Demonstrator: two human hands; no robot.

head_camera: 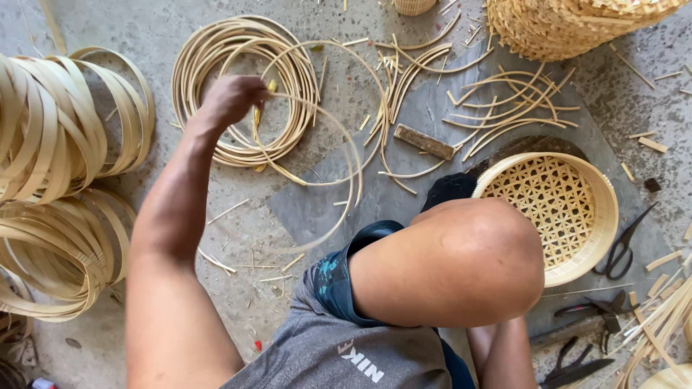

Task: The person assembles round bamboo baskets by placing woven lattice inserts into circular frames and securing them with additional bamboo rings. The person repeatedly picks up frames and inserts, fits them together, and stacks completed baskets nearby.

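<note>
L hand point(232, 99) clenched on thin cane strip point(339, 162), arm stretched fwd over floor point(144, 29). Strip loops rightward from grip, beside coil of strips point(216, 54). R hand hidden behind knee point(461, 259); grip state unclear. Basket point(577, 209) at right.

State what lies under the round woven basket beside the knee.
Under the round woven basket, a dark slab's edge shows on the grey mat; the rest is covered.

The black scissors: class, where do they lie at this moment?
In the head view, the black scissors lie on the grey floor at the right, just beside the round woven bamboo basket, beyond the person's bent knee.
</note>
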